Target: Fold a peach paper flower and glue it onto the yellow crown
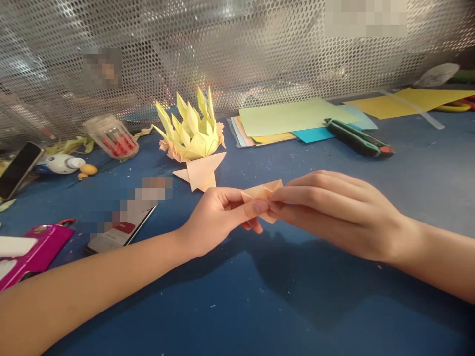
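Note:
A small peach piece of folded paper is held between both hands above the blue table. My left hand pinches it from the left, thumb laid across its front. From the right, my right hand grips its other side with thumb and fingertips, which cover part of the folds. Just beyond my left hand lie folded peach paper pieces with pointed corners. Behind them stands an origami flower with upright yellow petals and a peach base.
Coloured paper sheets and a dark green box cutter lie at the back right. A phone, a magenta object and a clear jar with red bits are on the left. A perforated metal panel stands behind.

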A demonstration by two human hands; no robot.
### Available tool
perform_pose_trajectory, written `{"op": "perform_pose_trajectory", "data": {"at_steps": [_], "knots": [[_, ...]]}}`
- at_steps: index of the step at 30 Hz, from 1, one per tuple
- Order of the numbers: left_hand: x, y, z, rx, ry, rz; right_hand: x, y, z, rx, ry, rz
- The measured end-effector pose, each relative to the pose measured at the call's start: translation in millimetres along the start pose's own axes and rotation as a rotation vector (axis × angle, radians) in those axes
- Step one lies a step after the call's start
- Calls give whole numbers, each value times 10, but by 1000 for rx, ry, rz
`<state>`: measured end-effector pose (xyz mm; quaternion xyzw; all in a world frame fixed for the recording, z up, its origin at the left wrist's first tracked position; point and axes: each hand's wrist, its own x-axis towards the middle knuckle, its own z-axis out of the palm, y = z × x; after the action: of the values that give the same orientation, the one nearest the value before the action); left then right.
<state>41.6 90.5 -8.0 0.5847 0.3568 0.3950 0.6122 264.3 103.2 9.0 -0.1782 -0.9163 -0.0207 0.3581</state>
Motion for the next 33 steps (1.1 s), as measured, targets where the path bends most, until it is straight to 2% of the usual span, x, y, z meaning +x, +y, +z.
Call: {"op": "perform_pose_trajectory", "data": {"at_steps": [4,7,10,12,17,22,33], "knots": [[-8,10,8,-7,-30,1,-98,13,70,204,36,150],[-21,30,21,16,-24,-11,-85,40,69,189,76,104],[-31,49,33,60,31,-22,-20,50,44,120,145,58],[-35,47,38,95,60,-22,16,45,41,147,160,149],[-47,-3,42,143,48,-3,34,20,85,339,50,403],[-39,-10,45,139,50,-4,28,11,104,454,133,535],[-42,19,71,137,31,-1,20,63,110,403,81,515]]}}
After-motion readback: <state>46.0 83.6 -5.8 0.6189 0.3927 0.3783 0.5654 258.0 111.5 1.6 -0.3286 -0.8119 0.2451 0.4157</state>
